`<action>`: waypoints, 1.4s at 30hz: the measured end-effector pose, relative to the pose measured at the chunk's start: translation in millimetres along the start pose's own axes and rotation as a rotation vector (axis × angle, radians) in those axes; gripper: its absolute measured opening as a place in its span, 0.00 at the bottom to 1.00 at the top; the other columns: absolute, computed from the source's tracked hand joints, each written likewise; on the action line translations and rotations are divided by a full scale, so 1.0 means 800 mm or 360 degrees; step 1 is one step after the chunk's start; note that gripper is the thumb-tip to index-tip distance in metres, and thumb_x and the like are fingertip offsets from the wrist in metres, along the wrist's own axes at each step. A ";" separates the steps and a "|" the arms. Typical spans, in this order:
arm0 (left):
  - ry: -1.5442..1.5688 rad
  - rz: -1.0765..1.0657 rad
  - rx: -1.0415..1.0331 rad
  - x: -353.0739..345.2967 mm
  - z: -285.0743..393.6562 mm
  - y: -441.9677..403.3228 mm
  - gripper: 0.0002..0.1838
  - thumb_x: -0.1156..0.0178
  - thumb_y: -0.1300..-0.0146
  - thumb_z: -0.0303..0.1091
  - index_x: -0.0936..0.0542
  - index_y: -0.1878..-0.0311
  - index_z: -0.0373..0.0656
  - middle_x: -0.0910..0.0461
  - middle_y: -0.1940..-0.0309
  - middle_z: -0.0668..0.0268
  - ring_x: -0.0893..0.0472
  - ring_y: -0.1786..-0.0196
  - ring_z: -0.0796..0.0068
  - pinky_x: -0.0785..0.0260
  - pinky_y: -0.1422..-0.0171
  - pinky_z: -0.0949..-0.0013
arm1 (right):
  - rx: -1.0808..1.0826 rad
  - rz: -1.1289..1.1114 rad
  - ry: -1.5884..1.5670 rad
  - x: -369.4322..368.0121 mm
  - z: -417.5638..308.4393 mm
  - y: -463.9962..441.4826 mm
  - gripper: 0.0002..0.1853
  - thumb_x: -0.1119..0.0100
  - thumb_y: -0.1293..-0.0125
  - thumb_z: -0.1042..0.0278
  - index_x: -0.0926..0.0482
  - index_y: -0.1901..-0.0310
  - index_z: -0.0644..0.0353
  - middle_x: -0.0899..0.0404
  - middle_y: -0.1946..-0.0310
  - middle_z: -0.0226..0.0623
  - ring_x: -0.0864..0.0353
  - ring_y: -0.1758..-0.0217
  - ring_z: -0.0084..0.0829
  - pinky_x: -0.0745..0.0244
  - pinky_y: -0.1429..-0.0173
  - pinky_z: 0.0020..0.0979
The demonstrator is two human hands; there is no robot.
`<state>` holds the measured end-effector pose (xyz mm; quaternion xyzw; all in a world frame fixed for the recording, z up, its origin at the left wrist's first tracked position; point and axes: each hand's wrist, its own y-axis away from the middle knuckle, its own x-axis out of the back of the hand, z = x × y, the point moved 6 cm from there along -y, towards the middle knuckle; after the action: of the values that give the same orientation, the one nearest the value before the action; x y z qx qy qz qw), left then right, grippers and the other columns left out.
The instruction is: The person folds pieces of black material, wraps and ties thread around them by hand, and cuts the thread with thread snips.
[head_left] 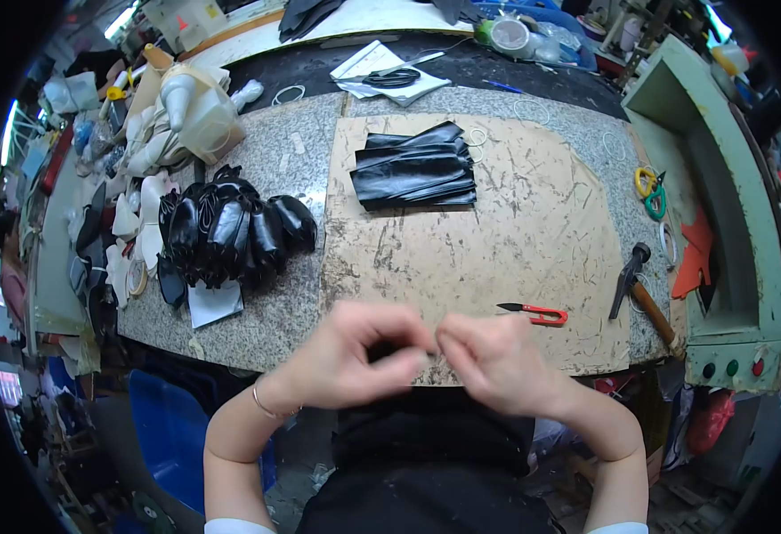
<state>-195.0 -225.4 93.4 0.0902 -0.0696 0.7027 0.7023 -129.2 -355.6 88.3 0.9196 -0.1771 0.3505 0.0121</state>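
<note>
My left hand (355, 354) and my right hand (503, 363) meet over the front edge of the tan cutting board (497, 249). The left fingers curl round toward the thumb, leaving a dark gap in the palm. On the right, the fingers are folded in and pressed together. Whatever lies between the fingertips is too small or blurred to make out. Just beyond my right hand lie red thread snips (542, 315). Farther back on the board, a stack of shiny black strips (415, 167) lies flat.
Bundled black shiny pieces (230, 227) are heaped at the left. To the right are a hammer (644, 289), scissors (653, 193), an orange piece (695, 254) and a green metal housing (693, 133). White paper (390, 71) lies at the back. A blue bin (163, 427) stands below.
</note>
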 end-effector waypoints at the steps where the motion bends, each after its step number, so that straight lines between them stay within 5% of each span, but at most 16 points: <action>1: -0.0140 -0.0149 -0.0047 -0.017 -0.010 -0.002 0.05 0.35 0.40 0.27 0.19 0.64 0.35 0.18 0.73 0.68 0.24 0.68 0.86 0.30 0.62 0.76 | 0.0016 0.0013 0.0024 0.002 -0.004 0.003 0.05 0.44 0.34 0.68 0.26 0.67 0.59 0.21 0.78 0.44 0.19 0.74 0.48 0.26 0.70 0.46; 3: -0.0194 0.0325 0.0187 0.003 -0.036 -0.005 0.06 0.35 0.41 0.27 0.20 0.64 0.34 0.19 0.73 0.65 0.22 0.68 0.82 0.29 0.62 0.74 | 0.0074 0.0015 0.0058 0.004 -0.010 0.004 0.05 0.44 0.35 0.68 0.26 0.67 0.58 0.22 0.79 0.43 0.19 0.75 0.48 0.25 0.70 0.45; 4: 0.0437 0.0305 0.0463 0.009 -0.035 -0.002 0.07 0.35 0.41 0.28 0.20 0.65 0.34 0.19 0.74 0.59 0.20 0.71 0.73 0.27 0.62 0.69 | 0.0093 0.0030 0.0082 0.003 -0.005 0.002 0.05 0.44 0.35 0.69 0.26 0.68 0.58 0.23 0.80 0.41 0.19 0.77 0.47 0.27 0.72 0.46; 7: -0.0245 0.0096 0.0021 -0.022 -0.035 -0.008 0.07 0.35 0.41 0.28 0.20 0.65 0.34 0.19 0.73 0.55 0.18 0.71 0.65 0.27 0.64 0.66 | -0.0106 -0.0082 0.0046 0.003 0.030 -0.003 0.04 0.44 0.35 0.70 0.26 0.68 0.58 0.22 0.75 0.41 0.18 0.72 0.45 0.26 0.68 0.45; 9: -0.0366 0.0279 0.0135 -0.021 -0.059 -0.012 0.08 0.33 0.43 0.28 0.20 0.66 0.34 0.19 0.72 0.52 0.17 0.68 0.59 0.26 0.64 0.63 | 0.0162 -0.0100 -0.0100 0.013 0.011 -0.003 0.02 0.42 0.36 0.74 0.23 0.65 0.62 0.21 0.65 0.44 0.19 0.58 0.45 0.26 0.49 0.40; 14: -0.0568 0.0632 -0.0180 -0.033 -0.080 -0.028 0.09 0.34 0.41 0.28 0.23 0.63 0.34 0.21 0.73 0.53 0.18 0.70 0.56 0.27 0.65 0.63 | 0.0369 0.0012 -0.1151 0.003 0.049 -0.002 0.08 0.43 0.29 0.71 0.23 0.65 0.65 0.22 0.64 0.36 0.23 0.60 0.34 0.28 0.47 0.35; 17: -0.0470 0.0764 -0.0112 -0.035 -0.102 -0.041 0.08 0.35 0.38 0.28 0.22 0.63 0.34 0.21 0.74 0.59 0.22 0.74 0.74 0.30 0.68 0.67 | 0.0155 0.0183 -0.1690 -0.029 0.090 0.008 0.12 0.47 0.24 0.68 0.24 0.66 0.64 0.24 0.66 0.33 0.26 0.61 0.28 0.30 0.49 0.32; 18: -0.0372 0.0780 -0.0091 -0.036 -0.110 -0.044 0.07 0.39 0.34 0.29 0.23 0.64 0.35 0.23 0.76 0.64 0.24 0.75 0.78 0.32 0.71 0.71 | 0.0111 0.0246 -0.1594 -0.035 0.103 0.013 0.14 0.49 0.22 0.65 0.24 0.66 0.63 0.26 0.69 0.32 0.29 0.63 0.27 0.32 0.52 0.30; 22: 0.1431 0.0519 0.0535 -0.061 -0.156 -0.055 0.06 0.45 0.28 0.29 0.24 0.61 0.38 0.24 0.73 0.68 0.27 0.76 0.82 0.37 0.74 0.79 | 0.0165 0.0407 -0.1575 -0.035 0.124 0.027 0.13 0.46 0.24 0.67 0.24 0.68 0.64 0.26 0.69 0.34 0.28 0.62 0.28 0.32 0.51 0.30; 25: 0.1698 0.0433 0.0630 -0.074 -0.158 -0.059 0.07 0.44 0.28 0.32 0.24 0.60 0.38 0.24 0.71 0.67 0.27 0.76 0.82 0.37 0.75 0.79 | 0.0148 0.0426 -0.1278 -0.005 0.126 0.034 0.09 0.41 0.28 0.68 0.20 0.65 0.65 0.24 0.67 0.36 0.25 0.58 0.31 0.31 0.48 0.30; 28: 0.1172 0.0681 0.0573 -0.044 -0.155 -0.037 0.09 0.48 0.23 0.35 0.22 0.54 0.40 0.22 0.65 0.70 0.25 0.68 0.84 0.32 0.64 0.80 | -0.0180 0.0736 0.0137 0.042 0.108 0.061 0.05 0.35 0.35 0.73 0.16 0.59 0.63 0.20 0.63 0.39 0.23 0.55 0.38 0.28 0.49 0.33; 30: 0.1213 0.0688 0.0466 -0.024 -0.155 -0.011 0.10 0.50 0.21 0.35 0.22 0.49 0.41 0.21 0.61 0.73 0.24 0.59 0.87 0.31 0.51 0.80 | -0.0286 0.0801 0.0556 0.046 0.119 0.082 0.05 0.36 0.36 0.75 0.16 0.59 0.62 0.19 0.62 0.39 0.22 0.56 0.39 0.27 0.51 0.35; 32: 0.1128 0.0709 0.0530 -0.018 -0.148 0.007 0.10 0.49 0.22 0.34 0.24 0.47 0.39 0.22 0.59 0.72 0.24 0.57 0.87 0.30 0.48 0.79 | -0.0322 0.0692 0.0599 0.038 0.152 0.109 0.05 0.37 0.36 0.77 0.17 0.59 0.63 0.19 0.64 0.40 0.22 0.57 0.39 0.27 0.53 0.37; 36: 0.0862 0.0736 0.0439 -0.014 -0.143 0.021 0.13 0.42 0.30 0.23 0.28 0.44 0.37 0.26 0.54 0.70 0.26 0.51 0.84 0.32 0.42 0.78 | -0.0502 0.0734 -0.0119 0.015 0.148 0.094 0.05 0.39 0.34 0.77 0.19 0.57 0.61 0.20 0.72 0.40 0.20 0.70 0.42 0.27 0.65 0.37; 42: 0.0879 0.0829 0.0263 -0.010 -0.128 0.027 0.19 0.36 0.36 0.18 0.28 0.45 0.38 0.27 0.53 0.68 0.26 0.49 0.81 0.32 0.40 0.76 | -0.0225 0.0377 0.0144 -0.004 0.070 0.013 0.10 0.36 0.33 0.68 0.23 0.54 0.60 0.21 0.66 0.41 0.17 0.70 0.44 0.25 0.68 0.39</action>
<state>-219.1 -210.4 -7.3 -0.0668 0.1584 0.8585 0.4830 -99.4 -372.3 42.9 0.8724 -0.3079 0.3772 0.0433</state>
